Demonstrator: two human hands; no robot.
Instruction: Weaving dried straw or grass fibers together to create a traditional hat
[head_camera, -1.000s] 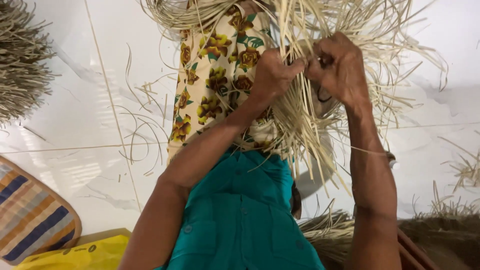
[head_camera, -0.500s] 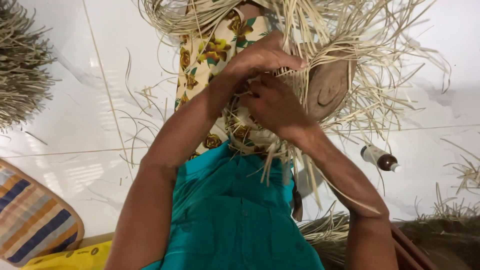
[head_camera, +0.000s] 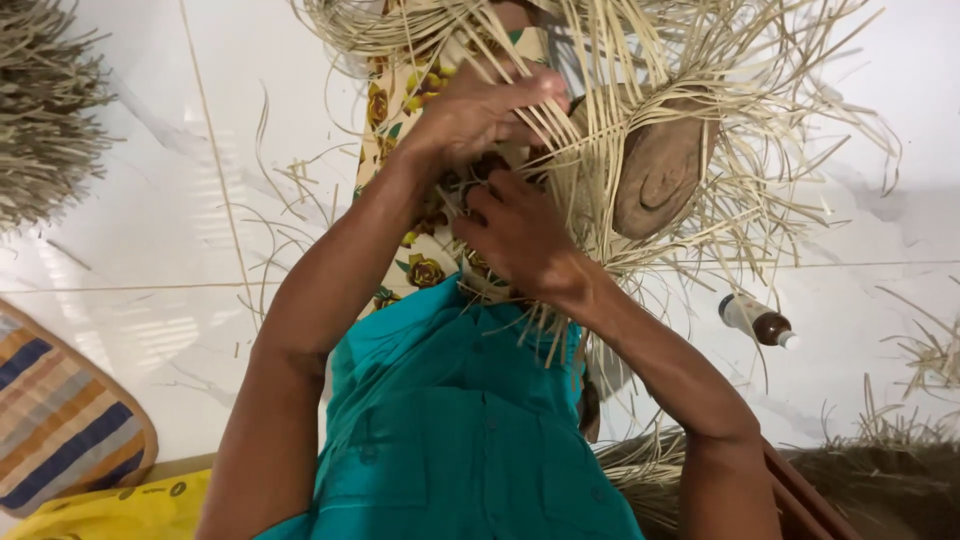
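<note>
A loose mass of pale straw strips (head_camera: 640, 110) fans out over my lap around a round wooden block (head_camera: 660, 170). My left hand (head_camera: 480, 110) lies on top of the strips, fingers curled over a bunch of them beside the block. Just below it, my right hand (head_camera: 520, 235) pinches strips at the near edge of the weave, its fingertips partly hidden in the straw. Under both hands lies a cream cloth with yellow flowers (head_camera: 395, 100). My teal shirt (head_camera: 470, 420) fills the lower middle.
A small bottle with a brown end (head_camera: 755, 322) lies on the white tiled floor (head_camera: 170, 230) at the right. A striped woven mat (head_camera: 60, 420) and a yellow bag (head_camera: 110, 505) sit bottom left. A dry fibre bundle (head_camera: 40, 120) is top left; loose straw is scattered around.
My right hand has dropped from the upper right of the straw to below my left hand. My left hand has shifted slightly over the strips, uncovering the wooden block.
</note>
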